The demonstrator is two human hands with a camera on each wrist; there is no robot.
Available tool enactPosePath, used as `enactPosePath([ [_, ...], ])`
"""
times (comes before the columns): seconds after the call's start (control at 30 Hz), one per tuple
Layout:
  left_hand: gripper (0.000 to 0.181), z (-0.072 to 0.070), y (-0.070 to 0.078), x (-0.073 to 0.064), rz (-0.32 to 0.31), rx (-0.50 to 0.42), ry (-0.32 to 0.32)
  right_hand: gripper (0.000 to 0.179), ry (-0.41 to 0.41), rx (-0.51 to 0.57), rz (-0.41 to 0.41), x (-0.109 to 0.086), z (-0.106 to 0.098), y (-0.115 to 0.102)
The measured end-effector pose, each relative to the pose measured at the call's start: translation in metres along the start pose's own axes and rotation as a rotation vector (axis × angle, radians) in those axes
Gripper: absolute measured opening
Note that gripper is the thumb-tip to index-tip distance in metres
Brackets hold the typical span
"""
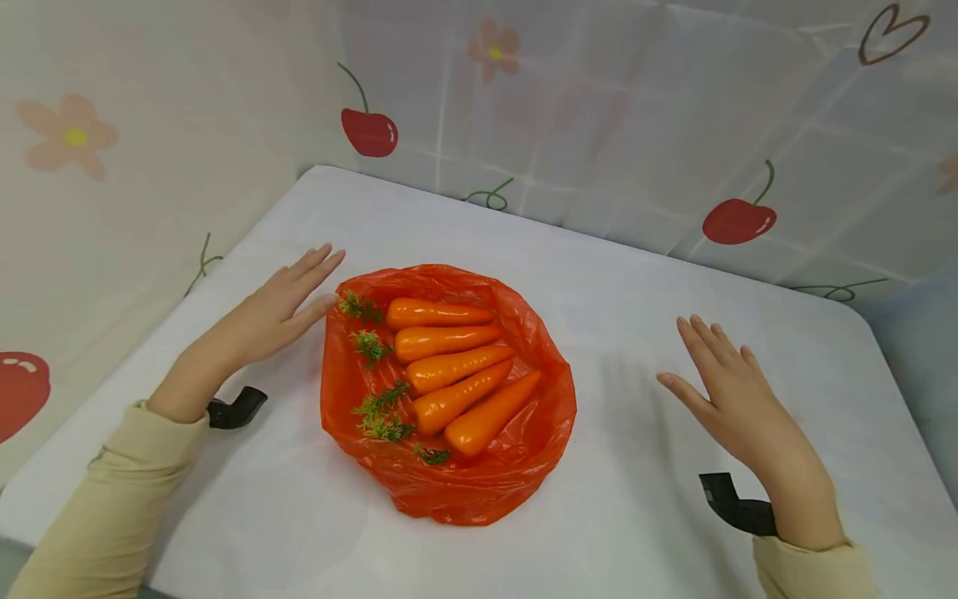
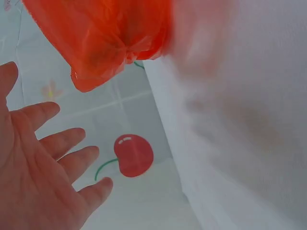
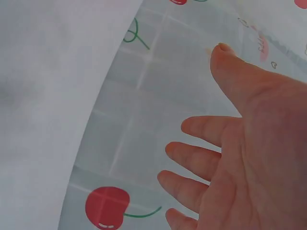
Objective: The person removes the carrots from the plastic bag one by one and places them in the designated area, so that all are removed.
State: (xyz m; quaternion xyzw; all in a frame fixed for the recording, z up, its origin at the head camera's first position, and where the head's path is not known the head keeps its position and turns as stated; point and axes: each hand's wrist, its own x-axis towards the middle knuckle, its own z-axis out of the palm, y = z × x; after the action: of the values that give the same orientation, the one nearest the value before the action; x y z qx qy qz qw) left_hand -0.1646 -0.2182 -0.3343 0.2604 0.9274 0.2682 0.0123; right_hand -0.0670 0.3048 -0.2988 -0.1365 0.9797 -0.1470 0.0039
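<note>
An orange-red plastic bag (image 1: pixel 464 491) lies spread on the table, its rim rolled outward. Several glossy carrots (image 1: pixel 449 341) with green leafy tops (image 1: pixel 382 408) lie side by side in it. My left hand (image 1: pixel 280 304) hovers by the bag's left edge with fingers extended; whether the thumb touches the rim I cannot tell. In the left wrist view that palm (image 2: pixel 38 167) faces the side of the bag (image 2: pixel 105 38). Well to the right of the bag, my right hand (image 1: pixel 737 399) is raised with straight fingers and holds nothing. The right wrist view shows its bare palm (image 3: pixel 249 158).
The bag stands on a white-covered table (image 1: pixel 599 532) with rounded far corners. Behind it hangs a pale curtain (image 1: pixel 584 108) printed with cherries and flowers. Black curved pieces (image 1: pixel 238 408) sit at both wrists.
</note>
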Motion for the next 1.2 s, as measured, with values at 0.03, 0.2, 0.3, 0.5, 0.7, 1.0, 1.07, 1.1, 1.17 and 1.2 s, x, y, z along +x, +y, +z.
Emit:
enactPosePath([
  [0.03,0.061,0.0,0.002,0.0,-0.009,-0.022,-0.009,0.075,0.005,0.004,-0.011,0.001,-0.001,-0.003],
  [0.2,0.059,0.003,0.007,0.002,-0.021,-0.104,-0.029,0.074,0.028,-0.003,-0.05,0.008,-0.004,-0.016],
  [0.3,0.057,0.006,0.006,0.003,0.0,-0.119,-0.027,0.074,0.035,-0.01,-0.058,0.011,-0.005,-0.023],
  [0.5,0.055,0.01,0.003,0.003,0.025,-0.154,-0.022,0.073,0.044,-0.012,-0.083,0.018,-0.006,-0.037],
  [0.7,0.054,0.015,-0.002,0.003,0.021,-0.195,-0.027,0.073,0.056,-0.011,-0.134,0.026,-0.004,-0.049],
  [1.0,0.069,0.02,-0.004,0.002,0.037,-0.243,-0.047,0.071,0.055,-0.008,-0.169,0.035,0.008,-0.062],
  [1.07,0.075,0.02,-0.004,0.002,0.043,-0.237,-0.054,0.07,0.055,-0.008,-0.174,0.035,0.01,-0.063],
  [1.1,0.077,0.02,-0.004,0.002,0.044,-0.229,-0.056,0.07,0.056,-0.011,-0.175,0.035,0.01,-0.063],
  [1.17,0.08,0.02,-0.006,0.001,0.05,-0.215,-0.062,0.07,0.056,-0.011,-0.177,0.035,0.011,-0.063],
  [1.2,0.081,0.02,-0.006,0.001,0.055,-0.211,-0.064,0.07,0.056,-0.009,-0.176,0.035,0.011,-0.063],
])
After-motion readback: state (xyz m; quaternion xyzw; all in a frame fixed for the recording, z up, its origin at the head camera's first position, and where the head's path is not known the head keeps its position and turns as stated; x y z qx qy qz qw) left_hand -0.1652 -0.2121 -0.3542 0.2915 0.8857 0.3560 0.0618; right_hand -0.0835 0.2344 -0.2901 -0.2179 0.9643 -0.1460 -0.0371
